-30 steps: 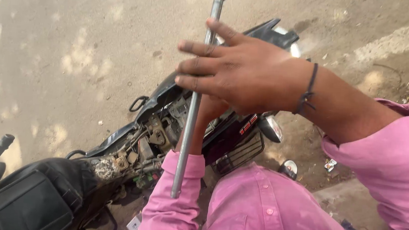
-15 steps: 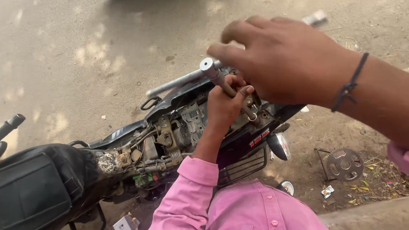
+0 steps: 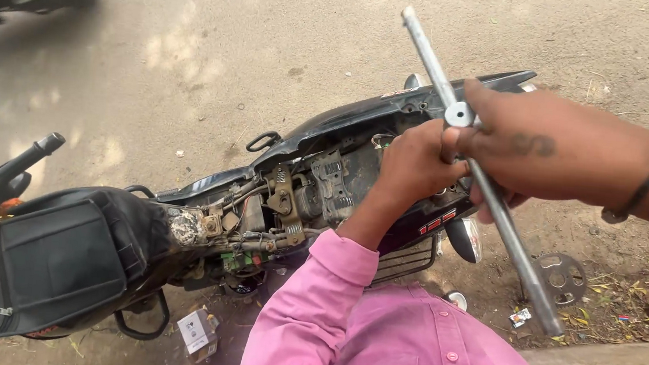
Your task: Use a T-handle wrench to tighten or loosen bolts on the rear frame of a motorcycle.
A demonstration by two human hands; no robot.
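Fingers of right hand curl around T-wrench; left hand steadies it.

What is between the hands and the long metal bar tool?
Nothing is. The right hand already grips the metal T-bar wrench near its middle joint. The left hand meets it from below, its fingers at the joint, above the motorcycle's open frame.

A small cardboard box, white and brown, lies on the ground at lower middle-left. A red sticker sits on the motorcycle's black side panel, right of center.
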